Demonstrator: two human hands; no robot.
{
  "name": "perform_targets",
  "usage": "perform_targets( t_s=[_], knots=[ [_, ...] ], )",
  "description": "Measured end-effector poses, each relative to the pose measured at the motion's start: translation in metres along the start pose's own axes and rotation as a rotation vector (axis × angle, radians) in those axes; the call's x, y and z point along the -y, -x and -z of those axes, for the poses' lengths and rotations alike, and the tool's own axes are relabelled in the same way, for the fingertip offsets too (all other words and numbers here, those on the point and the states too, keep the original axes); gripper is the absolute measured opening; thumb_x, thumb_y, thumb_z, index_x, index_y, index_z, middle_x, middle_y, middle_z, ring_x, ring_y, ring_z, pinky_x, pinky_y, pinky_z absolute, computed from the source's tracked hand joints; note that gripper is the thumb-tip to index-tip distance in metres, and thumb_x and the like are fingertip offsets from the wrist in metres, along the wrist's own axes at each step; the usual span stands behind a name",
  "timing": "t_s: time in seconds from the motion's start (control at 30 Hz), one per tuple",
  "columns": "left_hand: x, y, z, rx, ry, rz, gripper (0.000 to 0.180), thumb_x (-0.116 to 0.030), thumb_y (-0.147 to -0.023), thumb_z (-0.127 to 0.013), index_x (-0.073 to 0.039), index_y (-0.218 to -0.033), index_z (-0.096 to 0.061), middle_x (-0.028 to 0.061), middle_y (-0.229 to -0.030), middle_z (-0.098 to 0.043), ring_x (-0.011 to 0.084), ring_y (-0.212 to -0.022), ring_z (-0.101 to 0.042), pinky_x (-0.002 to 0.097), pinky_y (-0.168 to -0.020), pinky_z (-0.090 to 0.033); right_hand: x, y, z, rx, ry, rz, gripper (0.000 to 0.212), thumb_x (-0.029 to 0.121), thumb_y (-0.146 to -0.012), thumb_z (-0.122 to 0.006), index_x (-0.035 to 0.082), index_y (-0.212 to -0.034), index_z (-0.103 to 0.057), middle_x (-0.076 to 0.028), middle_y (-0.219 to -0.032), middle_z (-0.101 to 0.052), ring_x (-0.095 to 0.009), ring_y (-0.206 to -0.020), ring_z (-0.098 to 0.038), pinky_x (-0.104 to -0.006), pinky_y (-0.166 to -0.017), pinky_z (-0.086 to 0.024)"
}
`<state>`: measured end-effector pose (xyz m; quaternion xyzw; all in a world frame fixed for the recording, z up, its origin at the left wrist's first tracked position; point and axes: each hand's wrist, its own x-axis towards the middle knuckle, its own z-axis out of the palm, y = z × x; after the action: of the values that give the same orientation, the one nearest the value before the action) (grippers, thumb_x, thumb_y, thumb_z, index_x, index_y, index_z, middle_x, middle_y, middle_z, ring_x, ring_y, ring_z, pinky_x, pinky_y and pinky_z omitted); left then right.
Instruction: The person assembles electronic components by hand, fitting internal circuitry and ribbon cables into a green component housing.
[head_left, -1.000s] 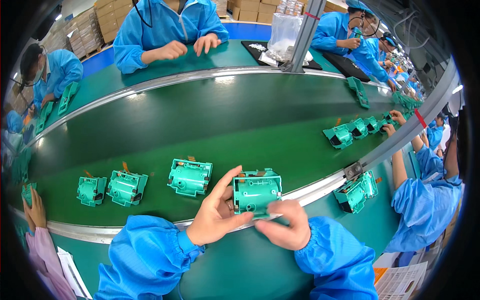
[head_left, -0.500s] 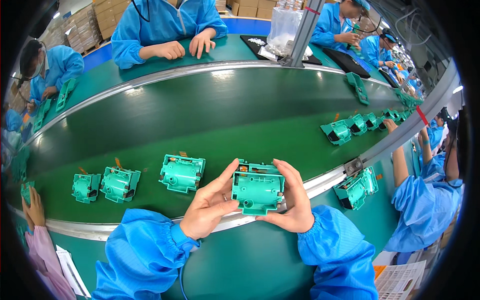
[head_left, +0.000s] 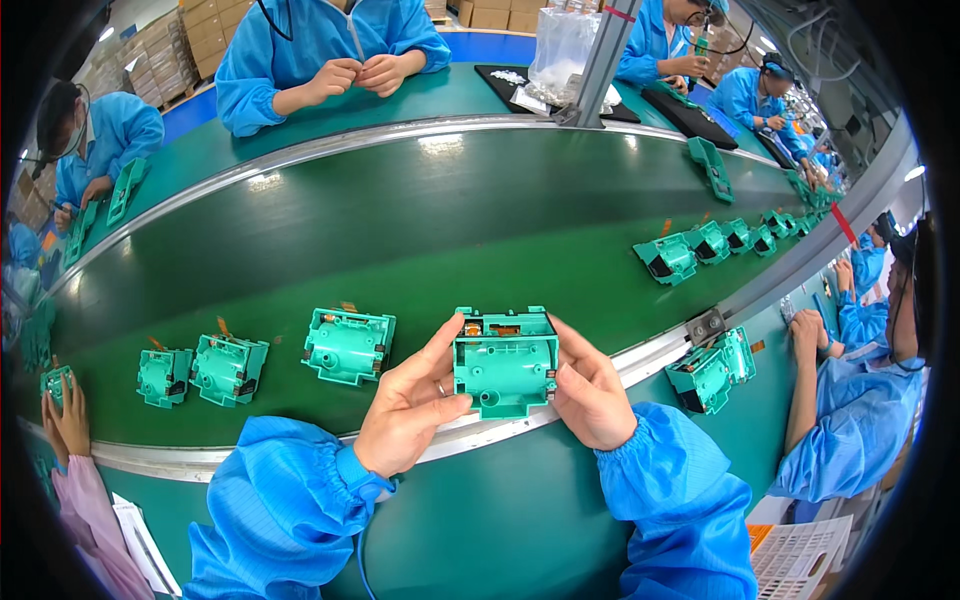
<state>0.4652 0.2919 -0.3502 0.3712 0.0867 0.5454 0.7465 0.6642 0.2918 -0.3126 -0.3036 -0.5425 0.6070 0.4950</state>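
Observation:
Between my hands a green plastic housing [head_left: 505, 375] is held up over the belt's near rail, with its half-round hollow facing me. Small orange and dark parts show along its top edge. My left hand [head_left: 412, 405] grips the left side, the thumb on the lower left corner and a ring on one finger. At the right side, my right hand [head_left: 594, 398] has its thumb against the housing's edge and its fingers behind. Nearest on the belt is a similar green housing [head_left: 348, 346], left of my left hand. Another green housing [head_left: 706, 376] lies on the bench beyond my right hand.
A green conveyor belt [head_left: 400, 220] crosses in front, carrying more housings at left and a row [head_left: 668, 258] at far right. A metal post [head_left: 800, 262] rises at right. Co-workers sit around; one person's hands [head_left: 365, 76] meet across the belt.
The housing in my hands has moved slightly up and left and tilted. My right thumb has shifted from its bottom edge to its right side. Belt housings moved slightly left; the right co-worker's arm drew back.

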Motion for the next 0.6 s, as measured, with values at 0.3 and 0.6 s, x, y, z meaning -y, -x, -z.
perform_targets(
  t_s=[0.3,0.6],
  knots=[
    [0.003,0.0,0.002,0.031,0.019,0.014,0.07,0.009,-0.076,-0.051,-0.005,-0.137,-0.022,0.0154,-0.131,-0.039,0.0243,-0.118,-0.04,0.037,-0.098,-0.031,0.001,0.001,0.002,0.078,-0.336,-0.215,0.048,0.013,-0.085,-0.055,0.002,-0.127,-0.035,-0.011,-0.122,-0.047,-0.021,-0.112,-0.046,-0.0388,-0.094,-0.038],
    [0.014,0.001,0.014,0.163,-0.113,-0.108,0.06,0.013,-0.077,-0.053,-0.001,-0.131,-0.034,0.0131,-0.132,-0.038,0.0245,-0.121,-0.036,0.0382,-0.1,-0.031,-0.004,0.003,0.008,0.085,-0.329,-0.193,0.041,0.019,-0.087,-0.053,0.006,-0.124,-0.041,-0.008,-0.119,-0.05,-0.02,-0.111,-0.047,-0.0388,-0.094,-0.038]
  ],
)
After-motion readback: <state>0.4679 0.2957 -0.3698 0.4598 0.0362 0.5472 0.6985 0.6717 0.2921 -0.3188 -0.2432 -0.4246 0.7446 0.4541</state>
